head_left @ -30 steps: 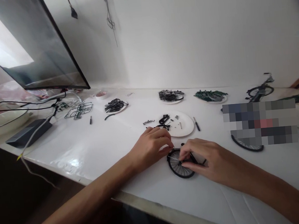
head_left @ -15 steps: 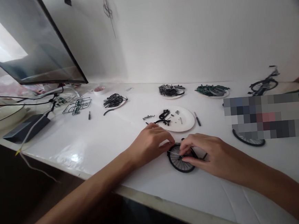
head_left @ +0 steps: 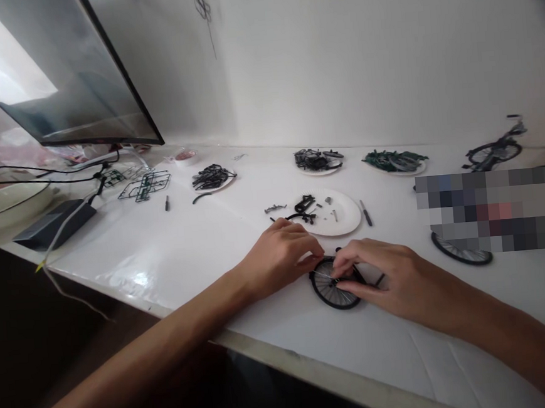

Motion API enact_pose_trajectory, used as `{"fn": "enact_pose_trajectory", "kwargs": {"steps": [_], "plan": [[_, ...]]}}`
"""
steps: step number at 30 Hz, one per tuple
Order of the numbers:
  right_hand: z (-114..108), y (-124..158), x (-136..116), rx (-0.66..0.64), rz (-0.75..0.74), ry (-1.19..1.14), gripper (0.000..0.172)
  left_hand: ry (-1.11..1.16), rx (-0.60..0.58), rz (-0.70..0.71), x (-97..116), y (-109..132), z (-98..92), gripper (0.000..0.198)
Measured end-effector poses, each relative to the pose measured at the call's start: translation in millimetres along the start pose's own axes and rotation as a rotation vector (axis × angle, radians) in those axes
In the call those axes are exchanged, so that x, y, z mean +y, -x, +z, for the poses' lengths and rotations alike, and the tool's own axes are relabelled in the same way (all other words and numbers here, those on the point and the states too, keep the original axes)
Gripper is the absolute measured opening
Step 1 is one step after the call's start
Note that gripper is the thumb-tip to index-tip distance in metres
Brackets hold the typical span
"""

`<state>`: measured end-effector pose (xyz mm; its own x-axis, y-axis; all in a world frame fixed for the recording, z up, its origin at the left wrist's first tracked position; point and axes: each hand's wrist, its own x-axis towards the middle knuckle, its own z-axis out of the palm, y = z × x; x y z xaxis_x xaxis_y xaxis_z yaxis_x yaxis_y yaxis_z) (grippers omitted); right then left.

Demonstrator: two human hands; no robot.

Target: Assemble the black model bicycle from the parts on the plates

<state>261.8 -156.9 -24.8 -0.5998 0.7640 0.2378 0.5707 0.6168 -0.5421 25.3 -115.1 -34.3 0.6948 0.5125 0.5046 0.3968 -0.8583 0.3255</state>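
A small black spoked model bicycle wheel [head_left: 332, 289] lies on the white table top [head_left: 163, 256], with a short black frame piece running from it to the right. My left hand [head_left: 281, 258] comes in from the left, its fingertips at the wheel's upper rim. My right hand [head_left: 377, 275] pinches at the hub, over the wheel's right half. A thin metal pin [head_left: 323, 275] crosses the wheel's upper left and runs into those fingers. My fingers hide the hub.
Beyond the hands, a paper plate [head_left: 347, 220] holds black parts, with a small screwdriver [head_left: 366, 213] beside it. Further plates of parts, a model bicycle [head_left: 495, 153] and a plastic sprue [head_left: 143, 186] stand along the back. A monitor [head_left: 73, 75] rises at left. A pixelated patch [head_left: 488, 212] covers the right.
Both hands stay on the wheel, with only slight finger movement. The whole scene shifts a little right and up in the view as my head moves.
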Motion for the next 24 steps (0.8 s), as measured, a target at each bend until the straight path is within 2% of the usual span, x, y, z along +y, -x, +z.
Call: {"fn": "enact_pose_trajectory", "kwargs": {"steps": [10,17,24], "plan": [[-2.1,0.1,-3.7,-0.005,-0.003,-0.024,0.02,-0.081,-0.056,0.099,0.2,0.6,-1.7,0.011],[-0.7,1.3,-3.2,0.01,0.021,-0.06,0.026,-0.037,-0.009,0.137,0.4,0.0,2.9,0.012],[-2.9,-2.1,-8.2,0.001,0.039,-0.107,0.026,-0.045,-0.021,0.193,-1.6,1.8,9.2,0.018]]}}
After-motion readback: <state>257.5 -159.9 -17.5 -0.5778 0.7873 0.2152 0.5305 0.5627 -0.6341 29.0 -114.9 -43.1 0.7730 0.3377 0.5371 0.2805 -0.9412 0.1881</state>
